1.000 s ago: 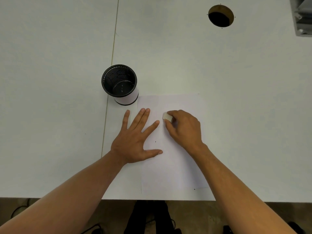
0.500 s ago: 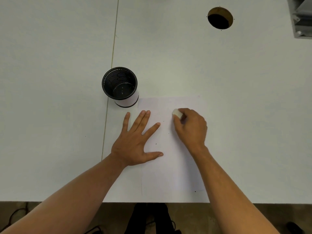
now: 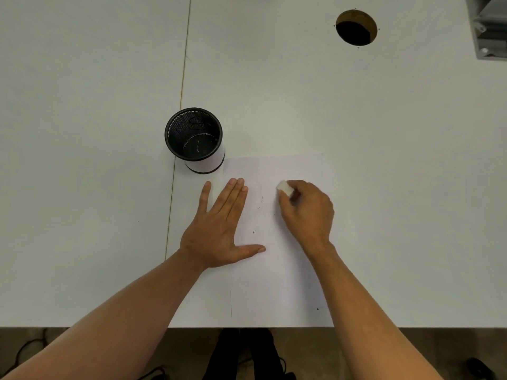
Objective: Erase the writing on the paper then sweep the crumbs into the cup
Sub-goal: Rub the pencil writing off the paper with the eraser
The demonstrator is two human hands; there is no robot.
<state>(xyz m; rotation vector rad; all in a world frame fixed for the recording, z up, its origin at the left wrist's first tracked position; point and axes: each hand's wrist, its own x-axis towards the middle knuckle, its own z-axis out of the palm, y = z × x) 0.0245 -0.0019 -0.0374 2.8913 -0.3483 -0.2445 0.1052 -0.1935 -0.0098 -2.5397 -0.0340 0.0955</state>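
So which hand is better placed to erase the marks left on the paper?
The right hand: it pinches the eraser beside the marks. The left hand lies flat, holding the paper.

left hand (image 3: 216, 234) flat on paper (image 3: 274, 270) | right hand (image 3: 307, 212) pinches eraser (image 3: 285, 187) | cup (image 3: 195, 139) beside paper

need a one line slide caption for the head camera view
Left hand flat on white paper sheet, right hand rubbing it with white block eraser, beside black mesh cup.

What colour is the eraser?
White; the eraser shows in the head view, pinched by the right hand.
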